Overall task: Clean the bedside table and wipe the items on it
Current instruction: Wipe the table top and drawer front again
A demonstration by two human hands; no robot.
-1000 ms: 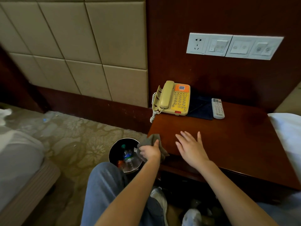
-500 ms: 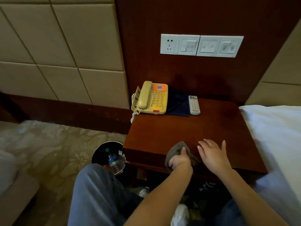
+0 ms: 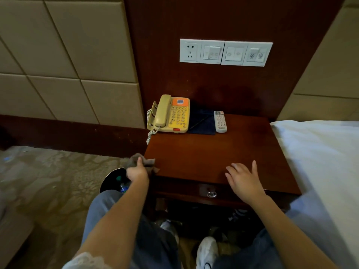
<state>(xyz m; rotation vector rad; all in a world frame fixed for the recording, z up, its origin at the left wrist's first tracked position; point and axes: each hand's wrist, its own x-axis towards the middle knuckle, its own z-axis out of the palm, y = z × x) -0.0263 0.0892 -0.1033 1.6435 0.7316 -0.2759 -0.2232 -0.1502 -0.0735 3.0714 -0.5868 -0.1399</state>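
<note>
The dark wooden bedside table [image 3: 209,152] stands against the wall panel. At its back sit a yellow telephone [image 3: 171,114], a dark blue pad [image 3: 203,122] and a white remote control [image 3: 220,121]. My left hand [image 3: 137,172] grips a grey cloth [image 3: 142,162] at the table's front left corner, partly off the edge. Flat on the table's front edge rests my right hand [image 3: 243,178], fingers spread and holding nothing.
A black bin [image 3: 112,180] with bottles in it stands on the carpet left of the table. A bed with white sheets [image 3: 320,162] borders the table's right side. A drawer with a metal pull [image 3: 211,194] sits under the top. Sockets and switches [image 3: 226,52] are on the wall.
My left hand has swept the cloth from the front middle of the table to its front left corner. My right hand stays on the front edge.
</note>
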